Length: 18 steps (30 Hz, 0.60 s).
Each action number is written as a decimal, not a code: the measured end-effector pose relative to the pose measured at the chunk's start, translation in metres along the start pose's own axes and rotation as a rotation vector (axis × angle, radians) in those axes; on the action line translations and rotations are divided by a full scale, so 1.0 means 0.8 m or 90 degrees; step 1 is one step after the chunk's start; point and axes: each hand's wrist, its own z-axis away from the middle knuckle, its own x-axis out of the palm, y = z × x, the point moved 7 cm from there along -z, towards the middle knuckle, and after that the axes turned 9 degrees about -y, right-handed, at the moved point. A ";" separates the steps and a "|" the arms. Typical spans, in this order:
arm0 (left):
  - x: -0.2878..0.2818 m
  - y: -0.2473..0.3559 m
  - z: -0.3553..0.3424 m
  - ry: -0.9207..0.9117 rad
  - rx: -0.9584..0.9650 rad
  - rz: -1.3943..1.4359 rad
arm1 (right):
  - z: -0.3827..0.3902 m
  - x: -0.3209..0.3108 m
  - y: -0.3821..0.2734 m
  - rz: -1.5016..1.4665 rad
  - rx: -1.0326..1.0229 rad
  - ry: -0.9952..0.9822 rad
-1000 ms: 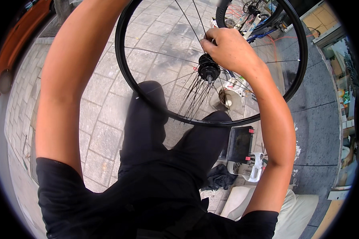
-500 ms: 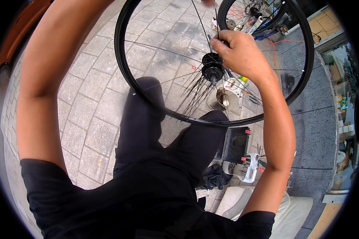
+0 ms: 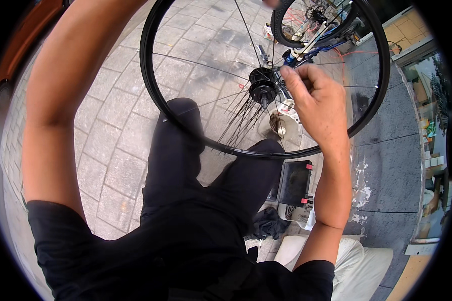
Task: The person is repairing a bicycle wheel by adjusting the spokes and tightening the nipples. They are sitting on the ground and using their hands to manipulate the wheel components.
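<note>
A black bicycle wheel rim (image 3: 150, 70) spans the upper middle, its lower edge above my thighs. Inside it the black hub (image 3: 262, 86) carries several thin dark spokes; some run out to the rim and others hang loose in a bundle (image 3: 238, 115) below the hub. Just right of the hub, my right hand (image 3: 319, 103) has its fingers curled and its thumb pointing up-left; whether anything is pinched there is hidden. My left arm rises past the top edge, and only blurred fingertips, seemingly of my left hand (image 3: 271, 3), show at the top of the rim.
Behind the wheel stands a bicycle with a blue and white frame (image 3: 306, 50). An open black case with red latches (image 3: 294, 183), a dark cloth (image 3: 268, 223) and a pale covered seat (image 3: 356, 266) lie at lower right. A whitish basin (image 3: 291, 128) rests under the hub.
My right hand has come away from the spoke by the hub, moving right and down toward me. The wheel has shifted slightly left. The left arm stays almost still.
</note>
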 end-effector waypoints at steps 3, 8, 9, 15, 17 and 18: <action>0.001 -0.005 -0.003 -0.019 -0.056 0.045 | 0.057 0.079 0.029 0.001 -0.068 -0.082; 0.012 -0.007 -0.015 -0.014 -0.031 0.056 | 0.072 0.175 0.082 0.072 -0.043 -0.063; 0.012 -0.007 -0.017 -0.016 -0.035 0.050 | 0.069 0.184 0.087 0.061 -0.029 -0.073; 0.014 -0.008 -0.024 -0.019 -0.045 0.042 | 0.060 0.208 0.103 -0.006 0.004 -0.068; 0.016 -0.007 -0.024 -0.039 -0.082 0.096 | 0.059 0.207 0.105 -0.008 0.009 -0.053; 0.015 -0.007 -0.024 -0.008 -0.047 0.066 | 0.060 0.207 0.105 0.000 0.007 -0.045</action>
